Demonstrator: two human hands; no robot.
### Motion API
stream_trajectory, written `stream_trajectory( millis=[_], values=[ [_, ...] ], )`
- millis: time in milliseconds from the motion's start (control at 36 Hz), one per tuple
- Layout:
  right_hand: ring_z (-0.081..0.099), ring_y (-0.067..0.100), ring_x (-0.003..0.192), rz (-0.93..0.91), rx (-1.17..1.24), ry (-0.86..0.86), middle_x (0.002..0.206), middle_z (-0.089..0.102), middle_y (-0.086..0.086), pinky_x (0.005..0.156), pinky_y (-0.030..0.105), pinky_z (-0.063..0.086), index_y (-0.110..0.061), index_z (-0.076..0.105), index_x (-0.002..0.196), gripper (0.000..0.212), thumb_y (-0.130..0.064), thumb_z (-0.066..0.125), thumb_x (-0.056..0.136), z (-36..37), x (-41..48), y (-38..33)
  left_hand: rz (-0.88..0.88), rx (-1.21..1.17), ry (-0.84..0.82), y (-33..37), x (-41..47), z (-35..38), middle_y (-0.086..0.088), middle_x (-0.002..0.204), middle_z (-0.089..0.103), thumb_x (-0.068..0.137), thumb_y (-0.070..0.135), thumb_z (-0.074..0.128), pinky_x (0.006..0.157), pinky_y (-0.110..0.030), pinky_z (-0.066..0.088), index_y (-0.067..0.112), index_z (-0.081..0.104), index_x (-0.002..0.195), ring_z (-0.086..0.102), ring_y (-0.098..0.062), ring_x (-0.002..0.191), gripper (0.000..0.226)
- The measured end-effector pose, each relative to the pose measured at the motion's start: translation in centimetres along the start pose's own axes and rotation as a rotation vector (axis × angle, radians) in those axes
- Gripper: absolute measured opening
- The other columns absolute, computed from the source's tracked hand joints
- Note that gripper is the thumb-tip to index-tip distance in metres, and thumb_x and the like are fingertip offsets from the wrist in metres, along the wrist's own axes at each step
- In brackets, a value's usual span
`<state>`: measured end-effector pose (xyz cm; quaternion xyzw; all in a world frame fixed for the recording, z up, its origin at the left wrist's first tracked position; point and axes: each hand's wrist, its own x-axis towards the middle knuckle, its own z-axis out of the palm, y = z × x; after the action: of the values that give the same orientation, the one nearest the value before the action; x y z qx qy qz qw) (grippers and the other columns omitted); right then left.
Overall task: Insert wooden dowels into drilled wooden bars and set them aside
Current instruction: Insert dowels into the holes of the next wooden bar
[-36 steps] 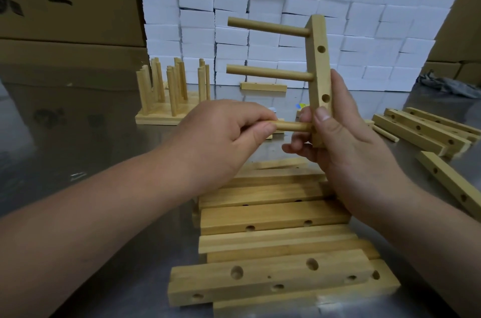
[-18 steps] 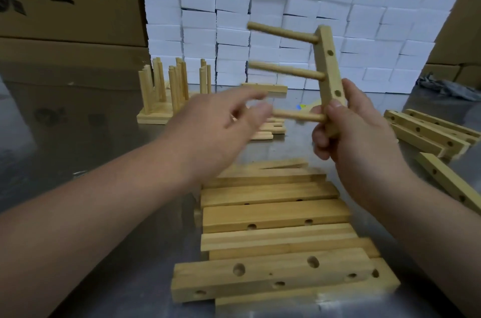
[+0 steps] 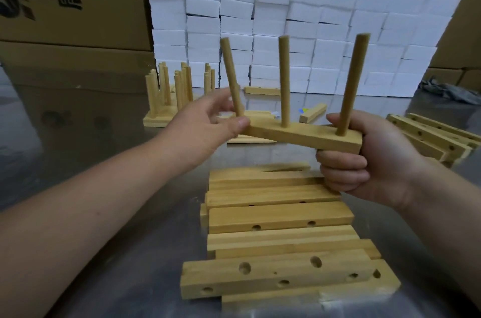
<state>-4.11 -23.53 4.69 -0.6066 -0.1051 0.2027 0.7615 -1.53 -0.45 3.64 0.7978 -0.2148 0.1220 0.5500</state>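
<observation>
A wooden bar (image 3: 302, 135) lies level in the air above the table, with three dowels standing up from it: a left dowel (image 3: 231, 80), a middle dowel (image 3: 284, 83) and a right dowel (image 3: 352, 86). My right hand (image 3: 364, 161) grips the bar's right end, fingers curled underneath and thumb behind the right dowel. At the left end my left hand (image 3: 203, 130) pinches the bar, thumb on its tip and fingers behind the left dowel. Below lies a stack of drilled bars (image 3: 278, 216).
Finished bars with upright dowels (image 3: 169, 93) stand at the back left of the metal table (image 3: 104, 213). More drilled bars (image 3: 429, 135) lie at the right, and loose pieces (image 3: 312, 113) behind the hands. White foam blocks (image 3: 312, 18) and cardboard boxes (image 3: 65, 0) wall the back.
The bar has swung from upright to level, so its dowels now point up instead of left. My left hand let go of the third dowel and took the bar's left end.
</observation>
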Motion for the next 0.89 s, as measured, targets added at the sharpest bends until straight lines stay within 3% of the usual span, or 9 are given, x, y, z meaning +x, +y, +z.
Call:
stream_trajectory(
  millis=[83, 278, 389, 444, 528, 639, 722, 833, 889],
  values=[
    [0.020, 0.007, 0.024, 0.015, 0.018, -0.041, 0.030, 0.027, -0.005, 0.039, 0.017, 0.011, -0.017, 0.048, 0.043, 0.047, -0.041, 0.034, 0.081, 0.0, 0.0, -0.1, 0.011, -0.062, -0.019, 0.2, -0.2, 0.3, 0.011, 0.084, 0.068, 0.080, 0.014, 0.066, 0.061, -0.007, 0.047, 0.037, 0.065, 0.087, 0.063, 0.004, 0.070, 0.024],
    [0.021, 0.006, 0.026, -0.034, 0.100, 0.046, 0.034, 0.031, -0.004, 0.034, 0.014, 0.019, -0.015, 0.053, 0.047, 0.066, -0.054, 0.025, 0.093, -0.1, 0.3, -0.1, 0.000, 0.031, -0.042, 0.3, 0.0, -0.1, 0.016, 0.087, 0.070, 0.075, 0.016, 0.072, 0.064, -0.001, 0.043, 0.035, 0.065, 0.088, 0.062, 0.007, 0.081, 0.024],
    [0.022, 0.007, 0.027, -0.120, 0.133, 0.224, 0.039, 0.035, -0.003, 0.033, 0.014, 0.019, -0.008, 0.050, 0.081, 0.055, -0.054, 0.023, 0.096, -0.3, 0.9, 0.2, -0.060, 0.111, 0.061, -0.5, 0.5, -1.4, 0.010, 0.092, 0.069, 0.077, 0.021, 0.072, 0.073, -0.025, 0.055, 0.035, 0.068, 0.090, 0.064, -0.006, 0.089, 0.020],
    [0.021, 0.007, 0.028, -0.168, 0.127, 0.323, 0.040, 0.034, -0.004, 0.034, 0.014, 0.018, -0.006, 0.057, 0.098, 0.055, -0.050, 0.025, 0.098, -0.8, 1.4, 0.3, -0.054, 0.124, 0.117, -0.9, 0.9, -2.6, 0.013, 0.087, 0.069, 0.077, 0.020, 0.072, 0.063, -0.013, 0.052, 0.037, 0.068, 0.086, 0.064, -0.002, 0.085, 0.019],
    [0.019, 0.007, 0.030, -0.207, 0.116, 0.429, 0.040, 0.031, -0.005, 0.035, 0.015, 0.017, -0.009, 0.059, 0.102, 0.049, -0.046, 0.027, 0.099, -1.2, 1.8, 0.5, -0.050, 0.158, 0.153, -1.1, 1.5, -4.3, 0.021, 0.076, 0.069, 0.078, 0.019, 0.072, 0.057, 0.000, 0.041, 0.036, 0.067, 0.081, 0.062, 0.009, 0.074, 0.018],
    [0.020, 0.007, 0.033, -0.260, 0.024, 0.558, 0.041, 0.028, -0.007, 0.034, 0.017, 0.018, -0.011, 0.058, 0.101, 0.040, -0.040, 0.031, 0.099, -2.1, 2.4, 1.1, -0.128, 0.107, 0.211, -2.1, 2.0, -6.6, 0.008, 0.079, 0.071, 0.076, 0.017, 0.073, 0.087, -0.030, 0.051, 0.032, 0.069, 0.079, 0.065, -0.012, 0.081, 0.016],
    [0.021, 0.007, 0.034, -0.255, -0.047, 0.630, 0.042, 0.028, -0.007, 0.033, 0.019, 0.019, -0.014, 0.058, 0.098, 0.036, -0.038, 0.032, 0.099, -2.9, 2.9, 1.7, -0.209, 0.208, 0.214, -2.7, 2.1, -8.7, 0.004, 0.084, 0.069, 0.076, 0.020, 0.073, 0.092, -0.037, 0.048, 0.033, 0.069, 0.078, 0.062, -0.018, 0.085, 0.014],
    [0.021, 0.008, 0.036, -0.225, -0.110, 0.708, 0.043, 0.027, -0.007, 0.037, 0.022, 0.018, -0.015, 0.059, 0.096, 0.033, -0.037, 0.034, 0.099, -3.6, 3.5, 2.1, -0.266, 0.382, 0.225, -4.1, 1.2, -11.3, 0.010, 0.083, 0.065, 0.078, 0.024, 0.072, 0.066, -0.013, 0.042, 0.031, 0.069, 0.087, 0.054, -0.004, 0.075, 0.012],
    [0.020, 0.008, 0.036, -0.224, -0.141, 0.714, 0.043, 0.027, -0.007, 0.038, 0.023, 0.017, -0.015, 0.058, 0.095, 0.031, -0.035, 0.035, 0.099, -3.6, 3.9, 2.2, -0.320, 0.451, 0.225, -5.3, 0.5, -12.5, 0.011, 0.082, 0.062, 0.079, 0.023, 0.072, 0.059, -0.015, 0.038, 0.029, 0.069, 0.091, 0.050, -0.003, 0.073, 0.014]
  ],
)
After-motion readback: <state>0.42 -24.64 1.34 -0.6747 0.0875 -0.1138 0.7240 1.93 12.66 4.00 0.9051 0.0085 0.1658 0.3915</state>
